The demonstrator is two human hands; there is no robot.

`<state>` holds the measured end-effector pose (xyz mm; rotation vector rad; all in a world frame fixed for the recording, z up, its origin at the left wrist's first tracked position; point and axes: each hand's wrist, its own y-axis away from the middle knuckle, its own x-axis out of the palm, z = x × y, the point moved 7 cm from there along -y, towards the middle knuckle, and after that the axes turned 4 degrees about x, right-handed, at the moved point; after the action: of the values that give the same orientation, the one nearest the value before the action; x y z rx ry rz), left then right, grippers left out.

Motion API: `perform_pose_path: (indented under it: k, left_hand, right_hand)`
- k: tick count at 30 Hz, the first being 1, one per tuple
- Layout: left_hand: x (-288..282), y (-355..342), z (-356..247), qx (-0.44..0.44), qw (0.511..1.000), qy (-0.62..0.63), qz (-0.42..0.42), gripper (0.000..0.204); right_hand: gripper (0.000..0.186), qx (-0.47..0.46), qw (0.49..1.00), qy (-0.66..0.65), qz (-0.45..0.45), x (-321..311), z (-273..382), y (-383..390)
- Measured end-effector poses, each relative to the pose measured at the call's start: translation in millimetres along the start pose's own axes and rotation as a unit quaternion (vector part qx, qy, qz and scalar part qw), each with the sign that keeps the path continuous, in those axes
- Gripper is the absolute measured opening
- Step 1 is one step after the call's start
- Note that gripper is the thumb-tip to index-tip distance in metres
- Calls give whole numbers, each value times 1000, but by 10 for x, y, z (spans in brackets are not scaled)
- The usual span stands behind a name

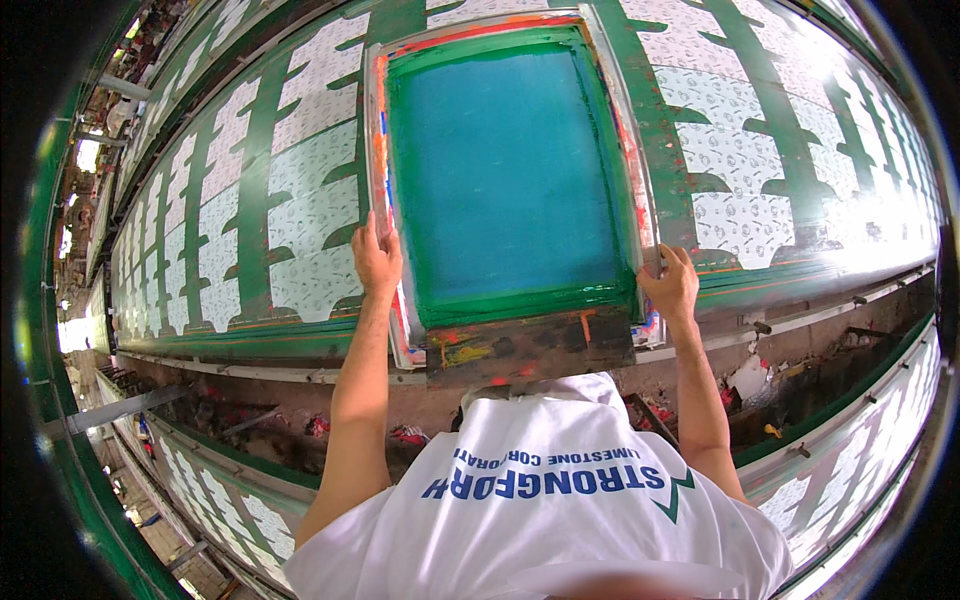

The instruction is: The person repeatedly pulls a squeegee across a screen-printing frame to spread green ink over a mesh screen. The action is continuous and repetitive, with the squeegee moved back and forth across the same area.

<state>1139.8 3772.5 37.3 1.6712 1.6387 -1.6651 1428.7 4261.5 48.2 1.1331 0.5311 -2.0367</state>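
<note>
A large rectangular screen printing frame point(505, 165) lies on the long green table in front of me. Its mesh is blue with a dark green border, and smears of red, orange and blue mark the metal rim. My left hand point(378, 262) grips the left side of the rim near its lower end. On the opposite side, my right hand point(670, 285) closes round the rim at about the same height. A paint-stained dark board point(530, 350) spans the frame's near end, close to my white shirt.
White and pale pink printed fabric pieces point(740, 180) lie in rows on the green table point(255, 190) to both sides. A metal rail point(770, 325) runs along its near edge. Scraps litter the gap point(270, 420) below, and another table with pieces point(215, 480) stands behind me.
</note>
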Motion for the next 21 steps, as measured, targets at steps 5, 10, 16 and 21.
perform_pose_path:
  k: [5, 10, 16, 21]
  left_hand:
    - [42, 18, 7, -12, 1000, -12, 19, 54]
    - [237, 55, 55, -7, 998, 20, 60, 42]
    - [219, 85, 56, -1, 1000, -2, 18, 38]
    - [199, 91, 36, 7, 1000, -8, 6, 44]
  right_hand:
    - [59, -14, 1000, -26, 0, 31, -75, 27]
    - [56, -28, 999, 4, 25, 95, -94, 11]
    - [71, -95, 995, 13, -31, -138, 296, 306]
    - [79, -268, 915, -65, 293, 154, 1119, 1166]
